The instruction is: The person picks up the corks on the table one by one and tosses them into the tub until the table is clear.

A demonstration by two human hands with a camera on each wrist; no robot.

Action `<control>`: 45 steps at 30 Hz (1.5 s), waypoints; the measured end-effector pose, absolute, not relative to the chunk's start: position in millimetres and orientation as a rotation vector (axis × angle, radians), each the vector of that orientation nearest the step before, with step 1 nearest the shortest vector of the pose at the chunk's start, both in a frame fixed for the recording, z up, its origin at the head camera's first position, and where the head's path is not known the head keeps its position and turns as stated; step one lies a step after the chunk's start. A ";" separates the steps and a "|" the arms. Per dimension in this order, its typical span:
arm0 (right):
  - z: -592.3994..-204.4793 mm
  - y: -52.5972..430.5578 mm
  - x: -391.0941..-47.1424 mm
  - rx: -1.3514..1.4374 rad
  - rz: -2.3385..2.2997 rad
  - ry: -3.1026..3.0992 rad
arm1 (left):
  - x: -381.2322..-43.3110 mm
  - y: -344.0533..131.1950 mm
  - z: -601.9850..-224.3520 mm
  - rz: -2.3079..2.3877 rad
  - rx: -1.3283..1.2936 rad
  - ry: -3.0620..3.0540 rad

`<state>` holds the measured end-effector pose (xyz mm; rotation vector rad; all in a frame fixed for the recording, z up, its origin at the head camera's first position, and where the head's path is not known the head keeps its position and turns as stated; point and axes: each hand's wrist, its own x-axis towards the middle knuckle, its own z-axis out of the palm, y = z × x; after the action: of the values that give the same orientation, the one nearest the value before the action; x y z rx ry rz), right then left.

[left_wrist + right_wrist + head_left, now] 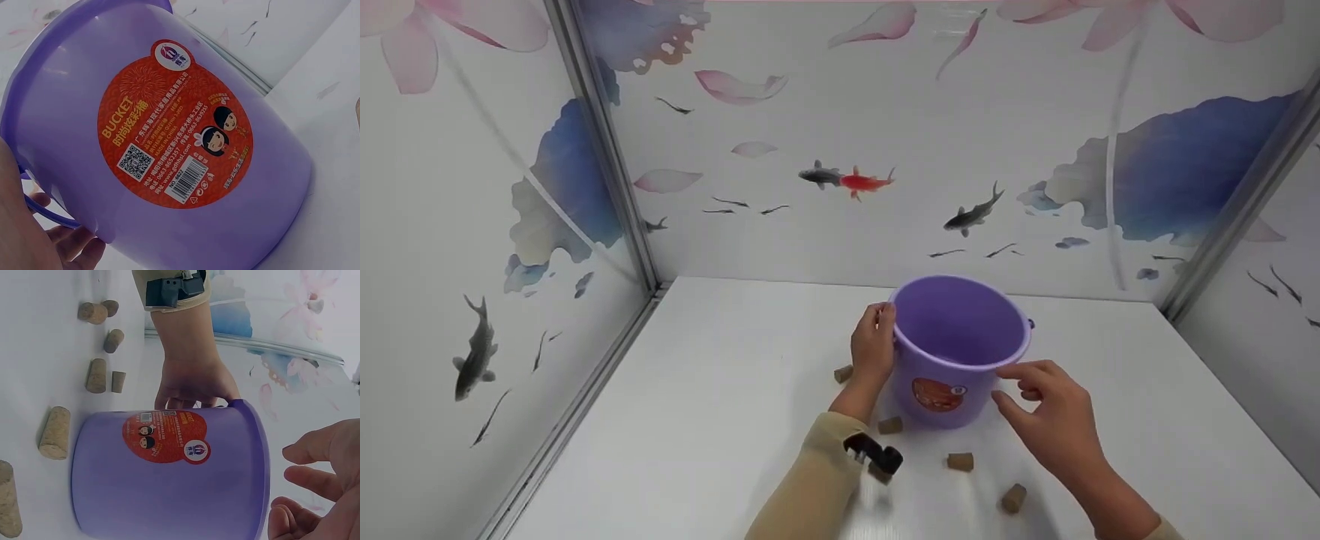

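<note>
A purple plastic bucket [941,390] with a red round label [174,124] stands on the white table, its mouth facing up. My left hand [874,345] holds the bucket's left side near the rim. In the left wrist view, its fingers are curled by the bucket's handle [50,215]. My right hand [1054,412] is beside the front right of the rim, thumb and fingers spread with nothing between them. The right wrist view shows its fingertips [295,453] a little apart from the rim. Inside the bucket, only purple wall and part of the floor show.
Several brown corks lie about the bucket's base, among them a cork [960,461] in front and another cork [1014,499] nearer to me. White printed panels [810,247] with metal corner strips [611,150] enclose the table [697,420] at the back and sides.
</note>
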<state>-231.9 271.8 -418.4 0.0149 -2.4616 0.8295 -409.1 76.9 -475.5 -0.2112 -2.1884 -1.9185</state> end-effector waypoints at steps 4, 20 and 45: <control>-422.3 273.9 -227.0 0.007 0.832 -2.465 | -408.7 77.7 -475.3 -1.937 -0.214 -2.187; -450.0 287.0 -218.8 -0.032 0.774 -2.508 | -408.5 79.1 -474.3 -1.899 -0.221 -2.190; -473.7 293.6 -212.7 -0.107 0.872 -2.750 | -410.7 77.1 -476.0 -1.863 -0.207 -2.204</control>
<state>-212.7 293.6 -473.7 -0.1071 -2.7503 0.8718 -410.7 77.1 -476.0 -0.2073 -2.2041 -1.8631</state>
